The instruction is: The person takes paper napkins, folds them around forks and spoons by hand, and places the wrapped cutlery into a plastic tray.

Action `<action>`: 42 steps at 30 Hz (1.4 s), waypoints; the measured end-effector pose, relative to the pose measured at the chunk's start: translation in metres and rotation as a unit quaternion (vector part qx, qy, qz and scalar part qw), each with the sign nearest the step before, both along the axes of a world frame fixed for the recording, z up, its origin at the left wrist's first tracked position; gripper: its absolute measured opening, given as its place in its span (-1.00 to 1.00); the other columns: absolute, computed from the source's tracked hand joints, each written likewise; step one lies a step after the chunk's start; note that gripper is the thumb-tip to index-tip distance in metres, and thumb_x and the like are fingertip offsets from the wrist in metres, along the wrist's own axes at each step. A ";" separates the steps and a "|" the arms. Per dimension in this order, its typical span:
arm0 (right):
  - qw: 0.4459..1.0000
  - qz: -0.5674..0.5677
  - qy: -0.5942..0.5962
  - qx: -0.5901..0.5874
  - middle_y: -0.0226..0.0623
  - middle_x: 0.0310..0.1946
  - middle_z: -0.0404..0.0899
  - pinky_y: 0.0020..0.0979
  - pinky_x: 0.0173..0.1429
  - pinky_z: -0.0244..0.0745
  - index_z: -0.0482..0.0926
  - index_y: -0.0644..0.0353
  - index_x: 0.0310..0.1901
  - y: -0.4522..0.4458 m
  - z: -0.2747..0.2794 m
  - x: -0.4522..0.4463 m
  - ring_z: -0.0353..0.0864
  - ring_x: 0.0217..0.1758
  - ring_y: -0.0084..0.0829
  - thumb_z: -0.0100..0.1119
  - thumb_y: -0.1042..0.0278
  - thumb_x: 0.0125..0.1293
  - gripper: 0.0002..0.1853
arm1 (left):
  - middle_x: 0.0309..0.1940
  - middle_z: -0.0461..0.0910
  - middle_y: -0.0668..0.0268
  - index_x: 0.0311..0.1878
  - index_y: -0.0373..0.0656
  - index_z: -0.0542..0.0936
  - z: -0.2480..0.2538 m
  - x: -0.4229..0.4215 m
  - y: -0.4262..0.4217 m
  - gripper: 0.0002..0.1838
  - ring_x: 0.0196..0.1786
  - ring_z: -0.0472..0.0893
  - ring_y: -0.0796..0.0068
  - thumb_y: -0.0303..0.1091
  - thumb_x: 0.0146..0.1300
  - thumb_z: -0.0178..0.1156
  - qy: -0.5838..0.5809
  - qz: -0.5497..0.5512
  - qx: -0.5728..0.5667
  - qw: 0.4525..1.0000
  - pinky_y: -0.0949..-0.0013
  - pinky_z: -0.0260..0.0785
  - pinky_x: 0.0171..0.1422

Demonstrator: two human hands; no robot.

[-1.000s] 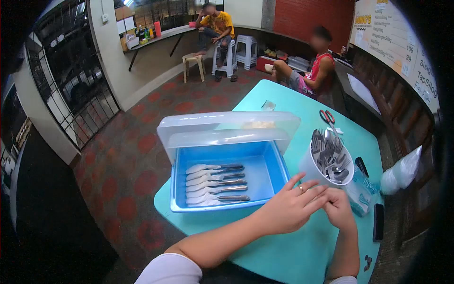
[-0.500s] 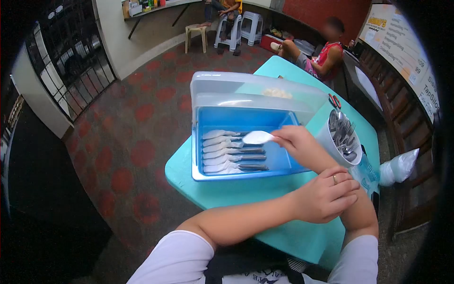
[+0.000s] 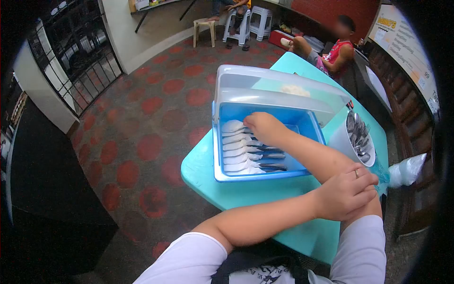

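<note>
My right hand [image 3: 266, 128] is inside the blue box [image 3: 265, 178], its fingers closed at the top end of a row of utensils. They pinch a tissue-wrapped utensil [image 3: 232, 126], whose handle is hidden by the hand. Below it lie several more wrapped utensils [image 3: 236, 153], white tissue to the left and metal handles to the right. My left hand [image 3: 346, 193], with a ring on one finger, is wrapped round my right forearm. The box's clear lid [image 3: 279, 94] stands raised at the back.
A white container [image 3: 352, 139] of loose forks and spoons stands right of the box on the turquoise table [image 3: 203, 177]. Beyond it are scissors [image 3: 350, 105] and a roll of clear plastic [image 3: 406, 171]. Two people sit in the background, one in red [image 3: 339, 57].
My right hand has carried the wrapped utensil from beside the container into the box, to the row's top end. My left hand has moved onto my right forearm. The view has shifted.
</note>
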State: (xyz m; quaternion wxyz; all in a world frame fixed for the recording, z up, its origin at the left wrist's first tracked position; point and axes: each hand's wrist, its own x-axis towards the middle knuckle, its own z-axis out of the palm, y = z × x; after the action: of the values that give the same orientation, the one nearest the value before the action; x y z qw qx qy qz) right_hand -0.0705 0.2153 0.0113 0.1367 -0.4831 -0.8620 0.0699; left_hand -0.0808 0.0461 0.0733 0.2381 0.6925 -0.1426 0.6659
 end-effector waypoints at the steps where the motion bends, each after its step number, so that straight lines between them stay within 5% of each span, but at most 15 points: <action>1: 1.000 -0.001 -0.012 0.014 0.01 -0.23 0.60 -0.07 0.01 0.52 0.65 0.26 -0.16 -0.004 -0.001 -0.002 0.61 -0.12 0.04 0.07 0.37 0.32 -0.79 | -0.01 0.51 0.05 -0.15 -0.29 0.55 0.001 0.000 -0.001 -0.68 -0.07 0.57 0.07 -0.33 0.04 0.25 -0.007 -0.003 0.003 1.000 0.02 0.39 0.10; 12: 0.971 0.066 -0.151 0.175 -0.20 -0.24 0.57 -0.17 -0.02 0.56 0.60 0.14 -0.01 -0.014 0.010 -0.003 0.61 -0.09 -0.19 0.12 0.41 0.19 -0.69 | -0.07 0.51 0.01 -0.24 -0.35 0.54 0.004 0.005 -0.006 -0.70 -0.11 0.57 0.08 -0.36 -0.03 0.26 -0.002 -0.018 0.022 1.000 0.11 0.44 -0.01; 17: 0.974 0.093 -0.108 0.175 -0.24 -0.28 0.60 -0.17 -0.07 0.61 0.62 0.07 -0.03 -0.008 0.005 -0.004 0.63 -0.09 -0.19 0.11 0.41 0.19 -0.70 | -0.08 0.53 0.00 -0.23 -0.34 0.53 0.004 0.000 -0.005 -0.73 -0.14 0.59 0.06 -0.40 0.02 0.28 0.030 -0.046 0.015 0.998 0.10 0.47 -0.01; 22: 0.978 0.084 -0.087 0.169 -0.18 -0.33 0.62 -0.12 -0.07 0.62 0.67 0.09 -0.13 -0.001 -0.006 0.000 0.66 -0.11 -0.13 0.11 0.31 0.20 -0.76 | -0.08 0.60 0.00 -0.17 -0.31 0.59 0.002 -0.004 -0.004 -0.73 -0.30 0.64 0.14 -0.43 0.03 0.29 0.071 -0.017 0.019 0.997 0.23 0.51 -0.23; 25: 0.988 0.036 -0.098 0.110 -0.07 -0.27 0.66 -0.09 -0.03 0.60 0.69 0.13 -0.18 -0.011 0.007 0.004 0.67 -0.09 -0.06 0.07 0.28 0.23 -0.76 | -0.05 0.57 0.01 -0.15 -0.31 0.59 0.006 -0.008 -0.004 -0.72 -0.14 0.63 0.14 -0.42 0.04 0.26 0.110 -0.013 0.030 0.993 0.20 0.52 -0.11; 28: 0.997 -0.040 -0.050 0.044 -0.02 -0.15 0.67 -0.06 0.06 0.56 0.69 0.18 -0.18 -0.012 0.022 -0.002 0.66 -0.04 -0.02 0.12 0.28 0.28 -0.77 | -0.11 0.58 0.04 -0.13 -0.33 0.60 0.005 -0.011 -0.003 -0.68 -0.19 0.63 0.14 -0.44 0.00 0.27 0.111 -0.005 0.054 0.992 0.20 0.53 -0.11; 34: 0.999 -0.020 -0.006 0.025 -0.16 -0.15 0.66 -0.13 0.12 0.54 0.70 0.12 -0.11 -0.103 0.075 0.072 0.63 0.02 -0.09 0.29 0.29 0.22 -0.77 | -0.22 0.62 0.04 -0.24 -0.35 0.64 0.008 -0.004 -0.006 -0.68 -0.26 0.65 0.13 -0.66 -0.19 0.17 0.054 -0.002 0.090 0.994 0.25 0.49 -0.26; 38: 0.988 -0.041 0.037 0.141 -0.19 -0.25 0.64 -0.18 0.08 0.54 0.71 0.12 -0.16 -0.175 0.091 0.144 0.62 -0.07 -0.15 0.26 0.39 0.19 -0.82 | -0.25 0.62 0.04 -0.31 -0.31 0.62 0.004 0.002 -0.012 -0.69 -0.29 0.64 0.13 -0.69 -0.23 0.13 0.091 0.008 0.074 0.993 0.25 0.49 -0.27; 42: 0.949 -0.235 0.033 0.209 -0.20 -0.28 0.65 -0.23 -0.02 0.52 0.72 0.16 -0.20 -0.241 0.110 0.229 0.63 -0.14 -0.18 0.28 0.49 0.16 -0.84 | -0.27 0.63 0.08 -0.32 -0.29 0.60 -0.004 0.010 -0.015 -0.71 -0.32 0.63 0.16 -0.70 -0.23 0.14 0.156 -0.002 0.067 0.985 0.27 0.49 -0.26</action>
State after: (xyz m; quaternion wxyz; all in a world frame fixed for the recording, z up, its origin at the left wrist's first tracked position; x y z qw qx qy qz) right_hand 0.1582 -0.0262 0.1217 0.2751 -0.6298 -0.7147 -0.1300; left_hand -0.0711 0.0306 0.0697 0.2115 0.8022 -0.1496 0.5379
